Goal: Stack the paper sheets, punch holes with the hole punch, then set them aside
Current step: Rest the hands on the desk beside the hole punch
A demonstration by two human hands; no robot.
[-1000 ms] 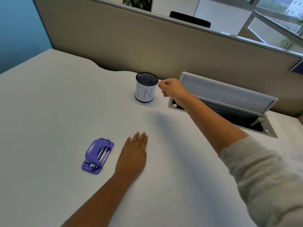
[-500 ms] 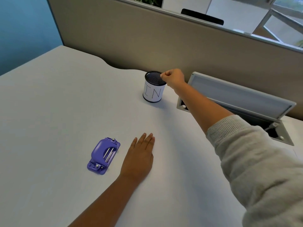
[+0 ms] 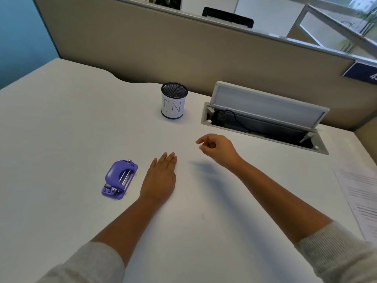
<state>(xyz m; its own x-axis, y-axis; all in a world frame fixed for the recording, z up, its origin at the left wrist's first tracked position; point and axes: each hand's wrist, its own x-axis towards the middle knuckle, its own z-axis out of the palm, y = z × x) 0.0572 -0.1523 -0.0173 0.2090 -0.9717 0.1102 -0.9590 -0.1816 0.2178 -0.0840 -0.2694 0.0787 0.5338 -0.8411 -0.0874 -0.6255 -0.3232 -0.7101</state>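
Note:
A purple hole punch [image 3: 119,179] lies on the white desk [image 3: 61,139], left of centre. My left hand [image 3: 161,176] rests flat on the desk just right of the punch, fingers straight. My right hand [image 3: 218,149] hovers above the desk further right, fingers loosely curled, holding nothing. Printed paper sheets [image 3: 361,201] lie at the desk's right edge, partly cut off by the frame.
A black mesh cup labelled "IN" [image 3: 174,101] stands at the back of the desk. To its right a cable hatch [image 3: 263,119] is open with its lid up. A beige partition wall [image 3: 183,50] runs behind the desk.
My right hand has drawn back from the rim of the mesh cup toward me and now hovers over the desk. The left hand and punch have stayed put.

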